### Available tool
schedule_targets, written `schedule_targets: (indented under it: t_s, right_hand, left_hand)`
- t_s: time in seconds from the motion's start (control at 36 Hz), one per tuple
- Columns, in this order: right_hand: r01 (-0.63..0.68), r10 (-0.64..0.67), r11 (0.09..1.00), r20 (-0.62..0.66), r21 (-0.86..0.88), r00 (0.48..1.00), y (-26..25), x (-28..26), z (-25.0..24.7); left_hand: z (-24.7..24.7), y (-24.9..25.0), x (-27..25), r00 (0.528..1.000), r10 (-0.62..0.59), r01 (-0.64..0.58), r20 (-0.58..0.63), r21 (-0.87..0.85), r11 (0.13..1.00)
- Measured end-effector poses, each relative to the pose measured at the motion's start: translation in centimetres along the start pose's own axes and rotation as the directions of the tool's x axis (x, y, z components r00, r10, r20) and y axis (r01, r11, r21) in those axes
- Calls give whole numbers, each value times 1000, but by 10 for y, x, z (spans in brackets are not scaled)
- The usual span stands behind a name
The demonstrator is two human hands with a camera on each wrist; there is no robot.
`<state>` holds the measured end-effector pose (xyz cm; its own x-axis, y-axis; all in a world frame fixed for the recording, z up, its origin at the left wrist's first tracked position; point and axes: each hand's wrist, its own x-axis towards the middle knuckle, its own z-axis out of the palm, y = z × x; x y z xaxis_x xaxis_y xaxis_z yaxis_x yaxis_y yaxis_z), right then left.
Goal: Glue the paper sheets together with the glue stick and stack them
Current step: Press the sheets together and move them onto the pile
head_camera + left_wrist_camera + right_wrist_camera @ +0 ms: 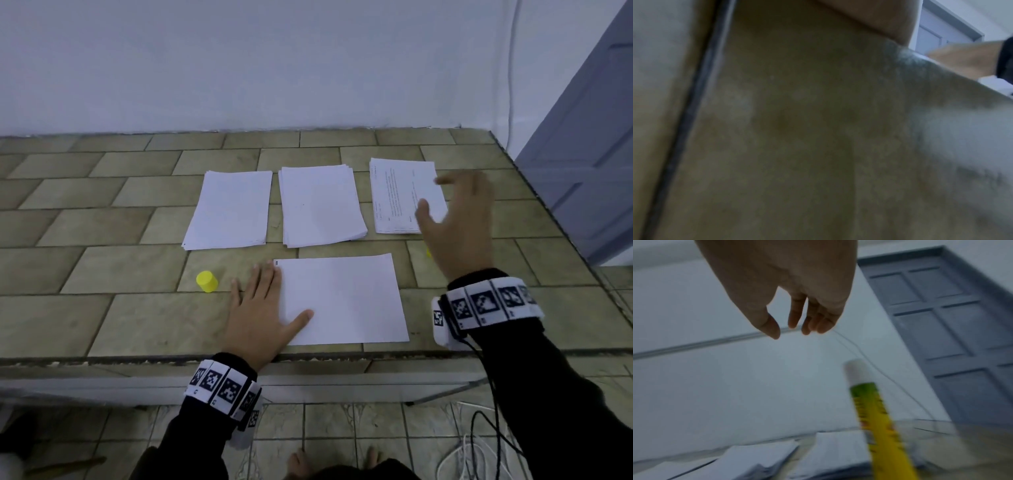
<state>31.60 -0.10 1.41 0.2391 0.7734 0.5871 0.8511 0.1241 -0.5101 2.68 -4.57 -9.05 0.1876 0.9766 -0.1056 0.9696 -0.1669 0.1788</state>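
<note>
Three stacks of paper are lying in a row toward the back edge of the desk [102,192]: a left stack [228,210], a middle stack [321,205], and a printed stack [397,195] nearest the right edge. A single sheet [342,301] is lying by the front edge and is being pressed flat at its left side by the left hand [262,308], fingers straight, thumb resting on the paper. A yellow cap [207,281] is standing just left of that hand. The right hand [459,219] is being held over the printed stack with fingers relaxed and spread, nothing grasped. The glue stick [877,418], uncapped, is being shown below that hand in the right wrist view, blurred; whether it is touching the desk cannot be told.
</note>
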Motion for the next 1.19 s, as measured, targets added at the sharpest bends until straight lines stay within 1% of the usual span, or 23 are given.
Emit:
schedule_targets:
  t_s: [0.03,0.06,0.11,0.17,0.22,0.25,0.31,0.36,0.42,0.47,0.53,0.58,0.64,0.72,0.83,0.97,1.11,1.14,1.19]
  right_hand:
    - [43,-44,999,39,30,998,-10,1,4]
    - [60,-65,997,97,54,993,-17,2,9]
    - [37,-53,997,229,74,972,-22,7,26]
    - [-39,30,999,367,19,930,-20,12,47]
    - [-120,158,987,486,-109,860,-14,17,68]
    - [-149,218,974,519,-173,826,-12,18,78]
    - [-177,322,936,535,-305,781,-5,22,95]
    - [-225,458,860,496,-458,738,-2,25,106]
    - [-294,571,786,454,-544,684,2,28,114]
    - [-323,613,753,432,-574,661,9,31,120]
    - [-287,612,748,454,-599,648,15,32,121]
    - [-187,557,768,494,-613,668,19,33,118]
    - [-140,516,781,503,-608,693,20,34,113]
    - [-175,508,795,480,-581,715,23,34,111]
    - [-182,474,815,454,-549,754,22,35,106]
    - [-238,467,842,433,-484,771,16,46,97]
    - [-150,319,914,439,-376,840,-6,43,81]
    - [-128,278,933,452,-336,847,-11,40,76]
    - [-96,204,968,500,-232,842,-21,32,66]
  left_hand:
    - [0,0,0,1000,3,-3,-3,5,1000]
    - [0,0,-1,1000,5,-5,-4,10,1000]
    - [-1,0,-2,1000,11,-11,-7,4,1000]
    - [-3,0,-3,1000,23,-23,-15,-7,1000]
    - [-3,0,-4,999,32,-33,-23,-18,999]
    - [-3,0,-3,999,32,-32,-22,-22,999]
    - [-1,-1,-3,999,30,-31,-27,-41,999]
    - [0,-2,-3,999,36,-39,-37,-64,997]
    - [0,-3,-3,998,40,-44,-44,-81,996]
    - [0,-3,-4,998,41,-46,-45,-99,994]
    - [0,-3,-4,998,42,-48,-56,-118,992]
    - [1,-3,-3,997,41,-50,-66,-125,991]
    - [2,-4,-3,996,43,-52,-73,-128,990]
    - [2,-4,-3,996,41,-51,-79,-139,989]
    - [1,-4,-4,996,38,-50,-83,-152,987]
    - [3,-6,-4,994,32,-53,-106,-197,979]
    - [3,-7,-3,991,27,-62,-130,-269,961]
    - [3,-7,-3,990,21,-63,-143,-295,954]
    - [2,-7,-3,984,4,-69,-179,-360,930]
